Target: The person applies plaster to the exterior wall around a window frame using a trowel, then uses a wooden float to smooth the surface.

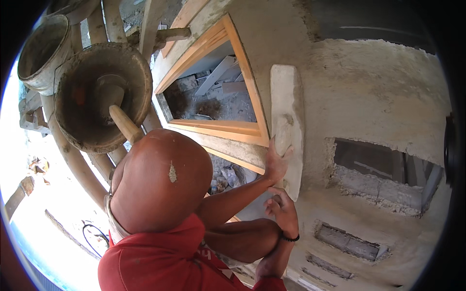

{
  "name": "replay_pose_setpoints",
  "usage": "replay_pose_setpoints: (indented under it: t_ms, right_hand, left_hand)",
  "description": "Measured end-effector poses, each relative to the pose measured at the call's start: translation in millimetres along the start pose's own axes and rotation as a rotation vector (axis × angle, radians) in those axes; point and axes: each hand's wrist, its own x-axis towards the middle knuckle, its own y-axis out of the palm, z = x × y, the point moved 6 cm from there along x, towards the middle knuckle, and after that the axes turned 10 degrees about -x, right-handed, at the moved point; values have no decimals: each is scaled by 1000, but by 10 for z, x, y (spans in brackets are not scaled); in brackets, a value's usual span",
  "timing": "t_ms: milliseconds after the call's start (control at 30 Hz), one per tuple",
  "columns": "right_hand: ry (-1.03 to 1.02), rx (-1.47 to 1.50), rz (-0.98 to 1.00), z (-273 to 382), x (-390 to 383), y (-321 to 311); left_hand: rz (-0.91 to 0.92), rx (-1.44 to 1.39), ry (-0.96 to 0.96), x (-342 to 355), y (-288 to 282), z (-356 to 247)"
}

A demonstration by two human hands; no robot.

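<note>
My left hand is closed around the lower end of the handle of a long, pale, plaster-coated float. The float stands lengthwise against a grey plastered wall, just right of a wooden window frame. Near the float's lower end is my right hand, with a dark beaded bracelet at its wrist. Its fingers are loosely bent and apart, and nothing shows in them. My bare left knee, marked with a plaster splash, fills the middle left and hides part of the scaffold behind.
A dark mortar bucket with a wooden-handled tool in it stands upper left, beside a paler bucket. Scaffold poles run below them. Rough-edged recesses break the wall at right. Rubble lies beyond the window frame.
</note>
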Motion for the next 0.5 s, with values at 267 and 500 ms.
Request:
replay_pose_setpoints:
  t_ms: [267,500]
  right_hand:
    - [61,-58,96,-209,39,23]
    - [8,16,58,-166,107,-7]
  left_hand:
    - [66,82,128,245,216,-415]
    - [162,111,124,87,391,-554]
